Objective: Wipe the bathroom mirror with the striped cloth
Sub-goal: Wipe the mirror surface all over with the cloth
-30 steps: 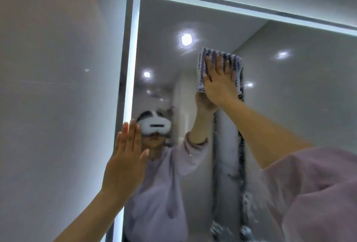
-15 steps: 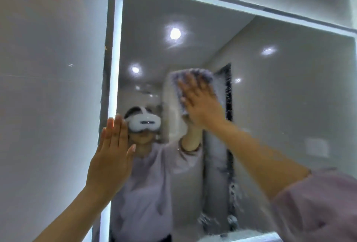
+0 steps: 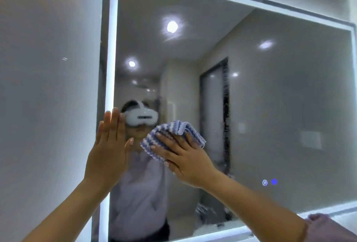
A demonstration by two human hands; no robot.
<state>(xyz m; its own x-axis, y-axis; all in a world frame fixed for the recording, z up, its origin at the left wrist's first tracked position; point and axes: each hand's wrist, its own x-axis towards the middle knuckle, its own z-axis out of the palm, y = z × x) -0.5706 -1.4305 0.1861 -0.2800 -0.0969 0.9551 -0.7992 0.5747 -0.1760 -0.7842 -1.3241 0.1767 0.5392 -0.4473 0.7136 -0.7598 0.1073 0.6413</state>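
Observation:
The bathroom mirror (image 3: 270, 97) fills most of the view, edged by a lit white strip. My right hand (image 3: 185, 156) presses the blue-and-white striped cloth (image 3: 170, 135) flat against the glass at lower centre, fingers spread over it. One corner of the cloth is folded up above my fingers. My left hand (image 3: 108, 149) rests flat with straight fingers on the mirror's left lit edge. The glass reflects a person wearing a white headset behind my hands.
A pale tiled wall (image 3: 48, 87) runs along the left of the mirror. Two small lit touch buttons (image 3: 269, 182) glow in the glass at lower right. Smears and droplets streak the mirror near the reflected dark door frame (image 3: 225, 116).
My right hand has swept the cloth down and to the left across the glass from near the top. The left hand stays on the mirror's edge. The view has tilted down.

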